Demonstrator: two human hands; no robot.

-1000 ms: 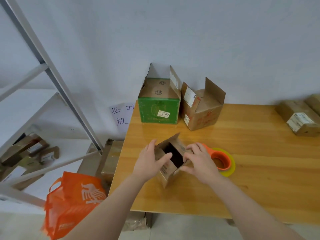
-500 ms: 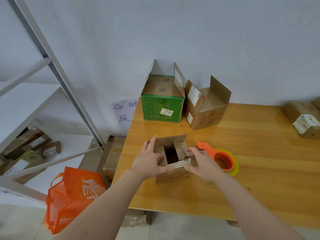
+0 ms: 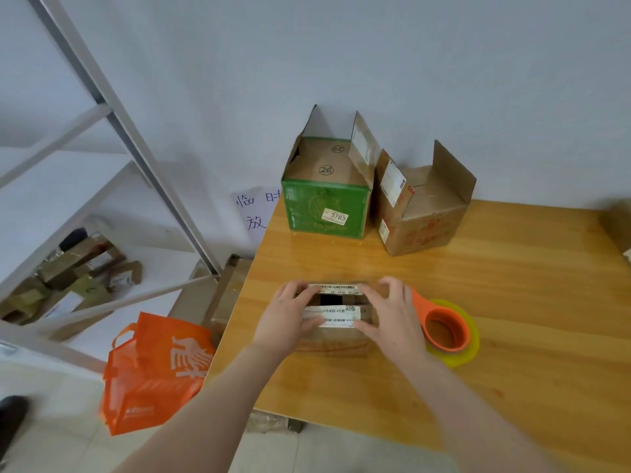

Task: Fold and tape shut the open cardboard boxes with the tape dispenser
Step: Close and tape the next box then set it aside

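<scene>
Head view: the small box [image 3: 336, 339] sat near the table's [image 3: 512, 302] front-left edge. L hand [image 3: 290, 319] and R hand [image 3: 392, 319] each clasped 1 end, fingers curled over the far flap, thumbs on the near flap w/ its white label. The 2 flaps nearly met, w/ a dark gap between. The orange tape dispenser [image 3: 444, 331] lay just beside the R hand. At the back by the wall, the green box [image 3: 327, 209] and brown box [image 3: 423, 220] stood side by side, flaps up. An orange bag [image 3: 153, 370] sat on the floor, left of the table.
</scene>
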